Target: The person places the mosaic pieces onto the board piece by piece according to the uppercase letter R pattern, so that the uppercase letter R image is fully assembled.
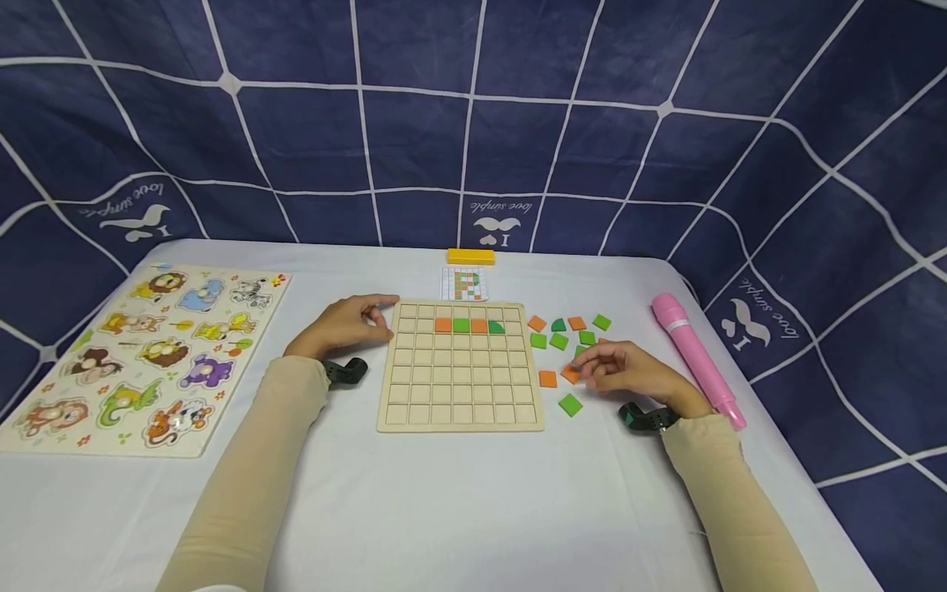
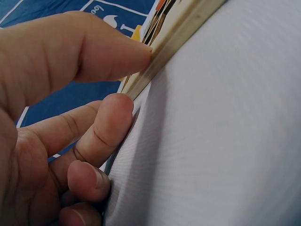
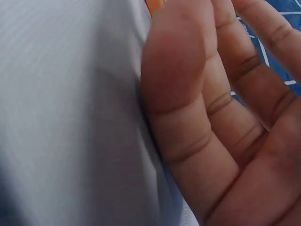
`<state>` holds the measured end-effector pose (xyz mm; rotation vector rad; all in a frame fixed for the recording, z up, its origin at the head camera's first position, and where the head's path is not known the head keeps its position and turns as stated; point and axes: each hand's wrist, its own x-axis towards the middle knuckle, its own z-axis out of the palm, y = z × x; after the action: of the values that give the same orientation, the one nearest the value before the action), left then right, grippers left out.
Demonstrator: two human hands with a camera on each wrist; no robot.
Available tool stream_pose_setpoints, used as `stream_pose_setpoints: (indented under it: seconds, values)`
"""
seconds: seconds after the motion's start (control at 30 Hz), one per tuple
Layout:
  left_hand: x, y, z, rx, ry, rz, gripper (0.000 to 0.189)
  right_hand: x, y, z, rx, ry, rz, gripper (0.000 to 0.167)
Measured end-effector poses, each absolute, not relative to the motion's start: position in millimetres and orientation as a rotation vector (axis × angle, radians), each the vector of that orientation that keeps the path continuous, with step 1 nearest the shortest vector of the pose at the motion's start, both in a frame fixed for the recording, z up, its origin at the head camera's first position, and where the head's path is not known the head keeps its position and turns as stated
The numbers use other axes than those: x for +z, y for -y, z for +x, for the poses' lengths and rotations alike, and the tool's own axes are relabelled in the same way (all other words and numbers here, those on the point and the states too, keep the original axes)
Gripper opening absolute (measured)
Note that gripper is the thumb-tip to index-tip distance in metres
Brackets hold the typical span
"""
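Note:
A square wooden grid board [image 1: 462,423] lies on the table. In one of its upper rows sit an orange tile [image 1: 443,326], a green tile [image 1: 461,326], another orange tile [image 1: 479,326] and a green quarter-round tile [image 1: 496,328]. My left hand [image 1: 348,322] is at the board's left edge; in the left wrist view its thumb [image 2: 134,59] touches the side, the other fingers loosely bent. Right of the board, my right hand [image 1: 629,368] has its fingertips at a loose orange tile [image 1: 569,374]. Only a sliver of orange [image 3: 154,5] shows past the thumb in the right wrist view.
Loose green tiles [image 1: 558,341] and orange ones lie around the right hand. Behind the board are a pattern card [image 1: 464,284] and a yellow block [image 1: 470,256]. An animal puzzle board [image 1: 244,329] lies left, a pink microphone-shaped object [image 1: 695,353] right.

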<state>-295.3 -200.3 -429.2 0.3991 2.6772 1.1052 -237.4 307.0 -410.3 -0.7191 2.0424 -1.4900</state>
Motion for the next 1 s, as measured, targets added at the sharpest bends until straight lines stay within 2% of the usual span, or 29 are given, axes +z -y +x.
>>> stream_pose_setpoints:
  seconds: [1.0]
  values:
    - [-426.3,198.1,-293.1,1.087,-2.683,0.376,0.077,-407.4,-289.9,-229.7,-1.165,-2.186,-0.842,0.025]
